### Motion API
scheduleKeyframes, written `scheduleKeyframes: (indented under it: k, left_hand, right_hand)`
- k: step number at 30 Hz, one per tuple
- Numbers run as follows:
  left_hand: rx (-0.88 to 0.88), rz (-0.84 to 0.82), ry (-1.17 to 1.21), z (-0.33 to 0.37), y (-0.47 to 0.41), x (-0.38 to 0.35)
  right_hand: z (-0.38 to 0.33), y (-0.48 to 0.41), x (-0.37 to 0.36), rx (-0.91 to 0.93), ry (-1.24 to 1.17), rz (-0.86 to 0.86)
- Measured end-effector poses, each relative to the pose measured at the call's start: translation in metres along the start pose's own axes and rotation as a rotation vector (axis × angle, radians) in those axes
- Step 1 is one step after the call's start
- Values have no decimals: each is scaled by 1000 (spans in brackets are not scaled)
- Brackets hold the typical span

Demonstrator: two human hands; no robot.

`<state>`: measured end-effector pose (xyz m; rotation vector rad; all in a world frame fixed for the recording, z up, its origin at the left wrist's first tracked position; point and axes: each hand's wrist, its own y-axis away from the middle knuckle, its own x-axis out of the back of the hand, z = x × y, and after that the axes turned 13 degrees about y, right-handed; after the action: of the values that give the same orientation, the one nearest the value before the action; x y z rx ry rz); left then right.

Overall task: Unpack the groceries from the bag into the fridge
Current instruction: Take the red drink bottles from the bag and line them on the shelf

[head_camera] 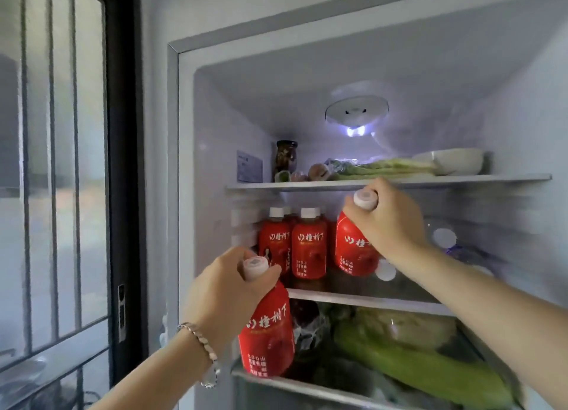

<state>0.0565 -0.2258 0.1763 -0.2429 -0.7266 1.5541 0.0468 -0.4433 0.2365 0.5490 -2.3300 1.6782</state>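
Observation:
The fridge (184, 163) stands open in front of me. My left hand (224, 289) grips the neck of a red bottle with a white cap (267, 339), held in front of the lower compartment. My right hand (384, 219) grips the neck of a second red bottle (353, 249) over the middle shelf (368, 300). Several matching red bottles (307, 246) stand at the left of that shelf, just left of the bottle in my right hand. The grocery bag is out of sight.
The top shelf (461, 179) holds a dark jar (285, 157), leafy greens (384, 168) and a white bowl (451, 160). Clear bottles with white caps (445, 240) lie at the middle shelf's right. Green vegetables (415, 363) fill the lower compartment. A barred glass door (61, 194) stands left.

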Motion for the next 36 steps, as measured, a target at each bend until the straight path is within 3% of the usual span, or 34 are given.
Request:
scheduleKeyframes:
  k: [2,9,13,15,19,21,29,32,36]
  left_hand:
    - [-15,7,-7,-2,-12,-4]
    - [-56,37,38,-7,-29,-1]
    - [-62,24,37,-9,-33,5]
    - [-61,26,48,-11,-37,8]
    - [-59,39,67,-18,-39,10]
    - [-57,31,81,-19,-40,8]
    - [-109,40,150,-17,-45,3]
    - [-91,37,162,-21,-45,1]
    - [-100,35,149,-20,-46,-3]
  right_hand:
    - [3,-2,-18,81,95,-48]
    - [22,-16,-62,-29,178,-100]
    - [37,-32,-75,-40,107,-159]
    - [43,-38,-82,-48,142,-238]
    - [48,-36,-83,-61,264,-561]
    - [51,-26,-83,-35,277,-615]
    - [64,-29,-83,-53,-63,-774]
    - [57,-40,-79,-27,-38,-895]
    - [57,-34,-84,-83,-11,-823]
